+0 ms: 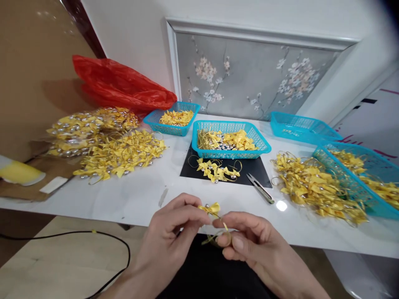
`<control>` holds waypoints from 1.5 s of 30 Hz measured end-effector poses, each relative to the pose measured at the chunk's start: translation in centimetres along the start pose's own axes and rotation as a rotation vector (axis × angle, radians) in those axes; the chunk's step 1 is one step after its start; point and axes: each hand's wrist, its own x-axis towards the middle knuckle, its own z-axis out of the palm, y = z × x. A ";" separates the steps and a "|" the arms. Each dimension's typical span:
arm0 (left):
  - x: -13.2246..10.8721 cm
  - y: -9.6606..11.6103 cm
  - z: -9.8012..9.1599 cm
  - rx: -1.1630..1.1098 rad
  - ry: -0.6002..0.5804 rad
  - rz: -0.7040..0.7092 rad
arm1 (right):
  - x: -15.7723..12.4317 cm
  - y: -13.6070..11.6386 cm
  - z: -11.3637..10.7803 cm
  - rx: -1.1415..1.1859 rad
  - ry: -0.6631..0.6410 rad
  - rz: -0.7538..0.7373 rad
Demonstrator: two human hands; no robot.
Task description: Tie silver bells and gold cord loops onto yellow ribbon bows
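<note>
Between my hands, just over the table's front edge, is a yellow ribbon bow (212,208) with a silvery bead and a thin gold cord (227,229). My left hand (177,224) pinches the bow between thumb and fingers. The cord's loop is gripped by my right hand (252,241), its loose ends hanging below. Beyond my hands, several finished-looking bows (216,169) lie on a black mat (190,166). Thread snips (260,189) rest across the mat's right edge. Behind them stands a blue basket (232,154) holding more bows and cords.
Heaps of bows lie on the left (124,155) and right (314,189) of the white table (131,203). Other blue baskets stand at the back (170,129) and right (374,195). A red plastic bag (124,85) sits behind the left heap. A black cable (128,249) crosses the floor.
</note>
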 end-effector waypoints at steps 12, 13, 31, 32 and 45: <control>0.7 -1.0 -1.0 -0.601 0.197 -0.402 | -2.4 -1.2 -2.7 -0.836 0.456 -0.483; 0.7 -0.7 -0.8 -0.622 0.184 -0.421 | -2.5 -1.5 -2.4 -0.816 0.454 -0.520; 0.7 -0.1 2.0 -0.527 0.069 -0.234 | -0.7 -1.4 0.3 -0.795 0.375 -0.684; 0.6 0.0 2.2 -0.490 0.065 -0.206 | -0.4 -1.2 0.6 -0.769 0.358 -0.651; 0.4 -0.3 2.3 -0.211 0.002 -0.023 | 0.4 -0.2 0.1 -0.220 -0.024 -0.400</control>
